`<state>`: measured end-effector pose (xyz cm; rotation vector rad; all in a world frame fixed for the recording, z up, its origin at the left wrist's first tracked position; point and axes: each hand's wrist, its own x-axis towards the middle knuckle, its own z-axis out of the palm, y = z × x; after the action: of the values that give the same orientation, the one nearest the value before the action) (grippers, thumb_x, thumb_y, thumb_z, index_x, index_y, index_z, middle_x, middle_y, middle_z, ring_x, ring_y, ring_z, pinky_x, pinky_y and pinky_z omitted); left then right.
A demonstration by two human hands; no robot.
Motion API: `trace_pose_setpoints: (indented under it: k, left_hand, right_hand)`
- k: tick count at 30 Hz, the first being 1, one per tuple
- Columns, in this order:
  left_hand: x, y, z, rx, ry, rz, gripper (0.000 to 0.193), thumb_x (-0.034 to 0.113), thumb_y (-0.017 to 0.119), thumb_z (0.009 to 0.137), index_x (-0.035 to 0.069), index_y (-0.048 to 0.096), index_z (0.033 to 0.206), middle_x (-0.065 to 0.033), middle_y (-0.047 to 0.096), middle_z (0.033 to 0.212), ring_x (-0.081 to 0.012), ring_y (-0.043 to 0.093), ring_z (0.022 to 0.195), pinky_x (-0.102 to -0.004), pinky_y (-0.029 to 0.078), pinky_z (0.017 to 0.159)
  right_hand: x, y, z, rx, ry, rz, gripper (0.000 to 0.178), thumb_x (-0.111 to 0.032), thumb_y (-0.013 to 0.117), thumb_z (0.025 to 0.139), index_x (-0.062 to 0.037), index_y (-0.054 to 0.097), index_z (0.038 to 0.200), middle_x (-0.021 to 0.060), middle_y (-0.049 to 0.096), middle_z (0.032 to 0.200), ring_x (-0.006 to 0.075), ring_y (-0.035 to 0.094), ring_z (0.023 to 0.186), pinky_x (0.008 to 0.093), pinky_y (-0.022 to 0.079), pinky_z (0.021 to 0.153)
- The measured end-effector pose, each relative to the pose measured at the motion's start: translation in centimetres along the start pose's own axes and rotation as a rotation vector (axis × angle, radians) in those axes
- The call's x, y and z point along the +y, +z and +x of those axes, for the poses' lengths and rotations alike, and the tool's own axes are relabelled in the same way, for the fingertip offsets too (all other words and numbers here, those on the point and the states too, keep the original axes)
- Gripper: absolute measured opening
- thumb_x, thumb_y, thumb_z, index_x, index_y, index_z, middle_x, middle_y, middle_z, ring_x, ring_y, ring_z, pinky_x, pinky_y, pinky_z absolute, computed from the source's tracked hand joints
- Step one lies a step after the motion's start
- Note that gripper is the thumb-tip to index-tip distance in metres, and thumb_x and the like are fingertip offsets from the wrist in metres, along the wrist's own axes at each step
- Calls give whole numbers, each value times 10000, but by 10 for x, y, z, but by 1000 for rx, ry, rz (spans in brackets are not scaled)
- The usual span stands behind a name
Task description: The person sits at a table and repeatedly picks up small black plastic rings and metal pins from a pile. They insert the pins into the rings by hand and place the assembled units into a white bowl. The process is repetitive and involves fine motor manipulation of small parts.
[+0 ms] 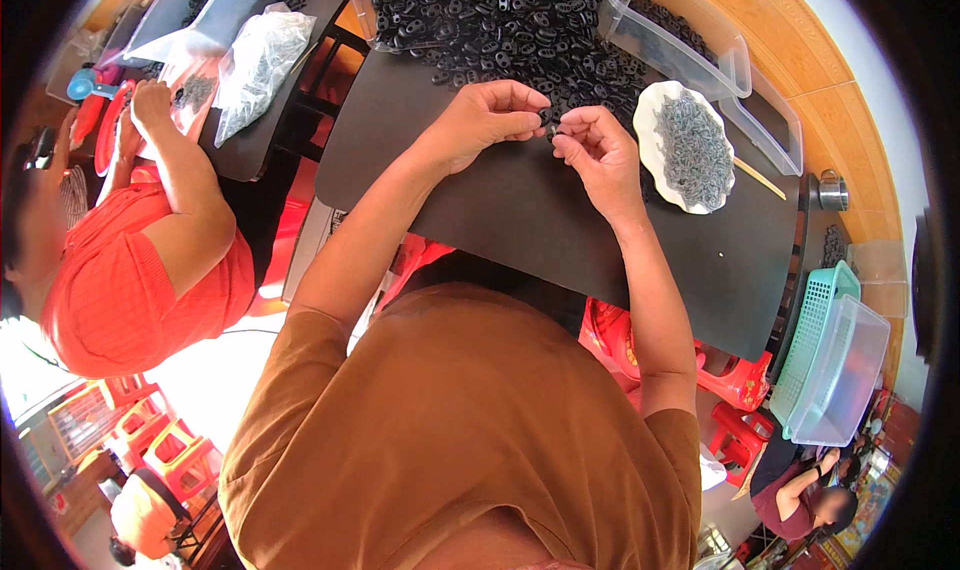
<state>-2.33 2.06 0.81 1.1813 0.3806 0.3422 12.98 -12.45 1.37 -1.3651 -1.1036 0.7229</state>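
Above the dark table (pixel 480 210), my left hand (pixel 482 125) is closed, thumb and forefinger pinching a small black plastic piece (pixel 546 117). My right hand (pixel 603 158) meets it fingertip to fingertip, also pinched closed. What sits between the right fingertips is too small to make out. Just beyond both hands spreads a heap of black plastic pieces (pixel 490 20), many of them oval with two holes. Right of my right hand stands a cream scalloped dish (pixel 648 120) holding many small grey, translucent parts (pixel 690 148).
Clear plastic bins (pixel 690 55) line the table's far right, near a thin wooden stick (pixel 760 178) and a metal cup (pixel 832 190). A green basket (pixel 805 340) stands at right. On the left, a person in red (pixel 150 260) works beside a plastic bag (pixel 262 65). Red stools (pixel 740 435) stand below.
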Motion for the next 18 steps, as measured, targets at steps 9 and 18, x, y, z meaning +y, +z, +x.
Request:
trace_pose_setpoints:
  k: [9,18]
  left_hand:
    - [-3,3,0,2,42,99,256,54,687,876,9,664,1127,-31,681,968,-96,649,882,-236,524,816]
    - [-4,3,-2,33,67,153,253,60,687,870,-1,674,1115,-27,686,965,-86,643,870,-236,517,831]
  right_hand:
    - [1,1,0,-32,3,-12,183,30,688,858,-31,595,1004,13,671,850,60,627,737,206,499,656]
    - [1,2,0,-14,-8,-96,192,32,692,846,-35,597,998,11,678,839,58,631,723,208,500,642]
